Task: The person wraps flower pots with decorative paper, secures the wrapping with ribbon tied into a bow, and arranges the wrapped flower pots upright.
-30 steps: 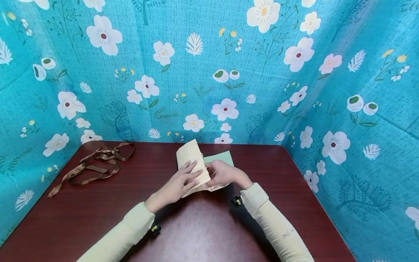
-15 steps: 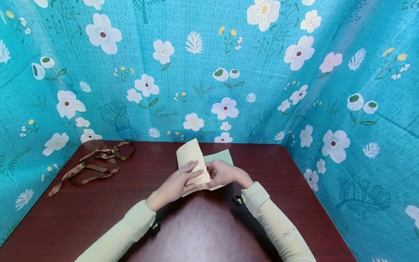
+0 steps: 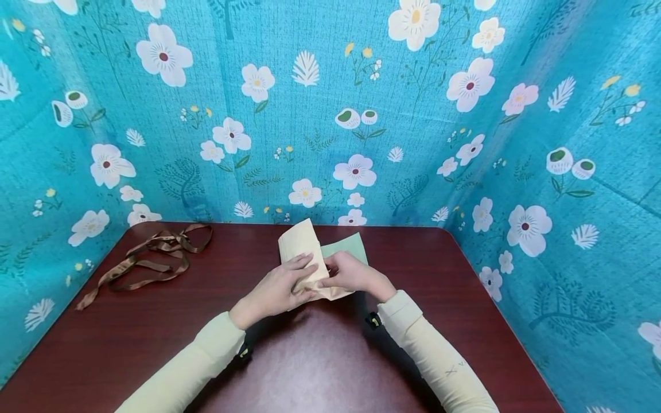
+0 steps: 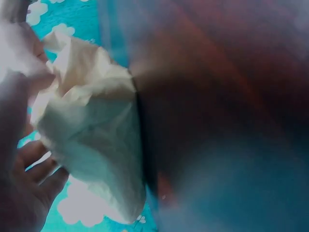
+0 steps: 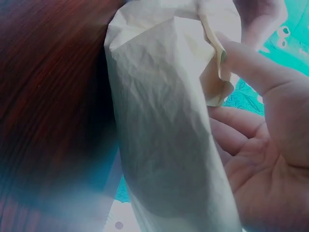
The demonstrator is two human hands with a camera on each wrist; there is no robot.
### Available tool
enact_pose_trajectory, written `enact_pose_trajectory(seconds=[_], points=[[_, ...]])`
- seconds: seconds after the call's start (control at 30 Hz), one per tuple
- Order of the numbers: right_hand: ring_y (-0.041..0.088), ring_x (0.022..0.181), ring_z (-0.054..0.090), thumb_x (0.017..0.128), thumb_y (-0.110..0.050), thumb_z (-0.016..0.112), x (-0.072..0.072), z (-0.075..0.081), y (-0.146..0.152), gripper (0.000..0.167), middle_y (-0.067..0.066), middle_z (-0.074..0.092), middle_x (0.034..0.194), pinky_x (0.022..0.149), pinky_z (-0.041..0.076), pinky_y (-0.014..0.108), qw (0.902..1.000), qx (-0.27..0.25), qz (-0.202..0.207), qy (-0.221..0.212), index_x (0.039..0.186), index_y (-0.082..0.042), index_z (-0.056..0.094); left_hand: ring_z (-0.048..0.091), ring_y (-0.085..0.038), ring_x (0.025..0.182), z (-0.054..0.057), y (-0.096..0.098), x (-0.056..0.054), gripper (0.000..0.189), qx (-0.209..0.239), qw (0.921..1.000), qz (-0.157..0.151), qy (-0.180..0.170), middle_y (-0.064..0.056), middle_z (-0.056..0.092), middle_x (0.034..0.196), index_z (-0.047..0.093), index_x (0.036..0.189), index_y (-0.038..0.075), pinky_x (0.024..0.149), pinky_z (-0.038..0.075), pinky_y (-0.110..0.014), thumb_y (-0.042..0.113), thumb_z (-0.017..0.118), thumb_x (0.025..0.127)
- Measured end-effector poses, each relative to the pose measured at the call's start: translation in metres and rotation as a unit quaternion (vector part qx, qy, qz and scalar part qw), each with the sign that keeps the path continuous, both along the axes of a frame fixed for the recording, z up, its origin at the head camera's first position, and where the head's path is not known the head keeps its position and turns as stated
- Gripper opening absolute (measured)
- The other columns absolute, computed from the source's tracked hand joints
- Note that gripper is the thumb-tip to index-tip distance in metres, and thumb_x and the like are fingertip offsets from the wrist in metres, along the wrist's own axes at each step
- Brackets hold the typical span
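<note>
A sheet of wrapping paper (image 3: 299,240), cream on one side with a pale green part (image 3: 349,246), lies folded into a bundle at the back middle of the table. What it may wrap is hidden. Across its left part rests my left hand (image 3: 276,287), fingers fairly straight and the thumb near the front flap. My right hand (image 3: 356,273) pinches a raised edge of the paper at the right; in the right wrist view the thumb presses that edge of the wrapping paper (image 5: 159,106). Creases run over the wrapping paper (image 4: 96,130) in the left wrist view.
A brown ribbon (image 3: 120,268) lies in loose loops on the left part of the dark red-brown table (image 3: 310,361). Behind and beside the table hangs a blue curtain (image 3: 289,109) with a flower print.
My right thumb has shifted left onto the cream fold, and the near flap is drawn in slightly. My left fingers have moved a little down the paper. The ribbon stays put.
</note>
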State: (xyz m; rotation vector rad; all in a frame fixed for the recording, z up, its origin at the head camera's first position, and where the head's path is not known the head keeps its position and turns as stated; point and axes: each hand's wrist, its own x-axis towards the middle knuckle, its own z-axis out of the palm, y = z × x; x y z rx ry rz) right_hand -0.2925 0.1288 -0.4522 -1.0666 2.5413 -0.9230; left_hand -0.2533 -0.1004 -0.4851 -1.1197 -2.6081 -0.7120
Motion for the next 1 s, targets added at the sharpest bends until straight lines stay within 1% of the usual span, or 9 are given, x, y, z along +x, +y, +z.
enact_pose_trajectory(seconds=[0.13,0.27,0.4,0.5,0.67,0.73,0.87,1.0], points=[[0.003,0.06,0.051,0.087,-0.011,0.081,0.001,-0.003,-0.001,0.015,-0.004,0.066,0.073,0.057,0.043,0.019,0.9996,0.014,-0.023,0.011,0.1,-0.006,0.075,0.041,-0.032,0.146,0.005,-0.003,-0.004,0.043,-0.006,0.9992,-0.028,-0.027,-0.014,0.049,0.154,0.061,0.141,0.009,0.113,0.042,-0.045,0.027,0.063,0.102],[0.004,0.058,0.045,0.088,-0.011,0.081,0.004,-0.005,-0.002,0.012,-0.006,0.058,0.068,0.055,0.039,0.02,0.9984,0.026,-0.047,0.014,0.097,-0.008,0.074,0.039,-0.032,0.148,0.008,-0.004,-0.01,0.042,0.001,0.9979,-0.044,-0.046,-0.011,0.051,0.153,0.062,0.141,0.009,0.111,0.044,-0.043,0.023,0.064,0.101],[0.005,0.06,0.044,0.087,-0.011,0.081,0.007,-0.007,-0.004,0.011,-0.006,0.054,0.065,0.057,0.039,0.021,0.996,0.044,-0.063,0.046,0.089,-0.009,0.071,0.034,-0.034,0.15,0.007,-0.002,-0.014,0.044,-0.004,0.9967,-0.059,-0.056,-0.012,0.046,0.156,0.059,0.143,0.008,0.112,0.043,-0.043,0.022,0.065,0.101],[0.005,0.061,0.047,0.086,-0.011,0.082,0.008,-0.008,-0.006,0.013,-0.005,0.055,0.066,0.056,0.04,0.021,0.9939,0.056,-0.073,0.061,0.087,-0.008,0.07,0.034,-0.035,0.15,0.006,0.001,-0.015,0.044,-0.018,0.9966,-0.067,-0.045,-0.014,0.044,0.158,0.058,0.144,0.008,0.113,0.041,-0.044,0.018,0.064,0.101],[0.005,0.056,0.047,0.085,-0.011,0.083,0.008,-0.01,-0.004,0.014,-0.004,0.056,0.063,0.052,0.038,0.02,0.993,0.058,-0.089,0.052,0.084,-0.008,0.069,0.041,-0.034,0.146,0.007,0.007,-0.016,0.042,-0.029,0.9975,-0.064,-0.008,-0.014,0.052,0.152,0.063,0.14,0.009,0.111,0.044,-0.045,0.015,0.068,0.098],[0.006,0.054,0.045,0.084,-0.012,0.084,0.008,-0.011,-0.002,0.016,-0.003,0.054,0.062,0.051,0.037,0.02,0.9929,0.057,-0.092,0.049,0.081,-0.009,0.069,0.042,-0.034,0.145,0.007,0.01,-0.016,0.04,-0.031,0.9977,-0.06,-0.004,-0.013,0.054,0.15,0.065,0.138,0.01,0.111,0.045,-0.044,0.016,0.068,0.098],[0.006,0.054,0.044,0.083,-0.013,0.085,0.007,-0.011,0.001,0.018,-0.003,0.053,0.061,0.051,0.036,0.02,0.9937,0.054,-0.088,0.044,0.079,-0.01,0.067,0.044,-0.033,0.144,0.005,0.013,-0.016,0.038,-0.03,0.998,-0.056,-0.001,-0.012,0.057,0.148,0.067,0.135,0.01,0.111,0.044,-0.044,0.015,0.068,0.098],[0.005,0.055,0.046,0.084,-0.014,0.084,0.007,-0.011,0.004,0.016,-0.003,0.055,0.063,0.052,0.038,0.02,0.9955,0.049,-0.072,0.038,0.084,-0.009,0.069,0.047,-0.032,0.142,0.004,0.014,-0.016,0.037,-0.027,0.9985,-0.048,0.006,-0.01,0.059,0.145,0.069,0.134,0.01,0.111,0.045,-0.043,0.013,0.07,0.097]])
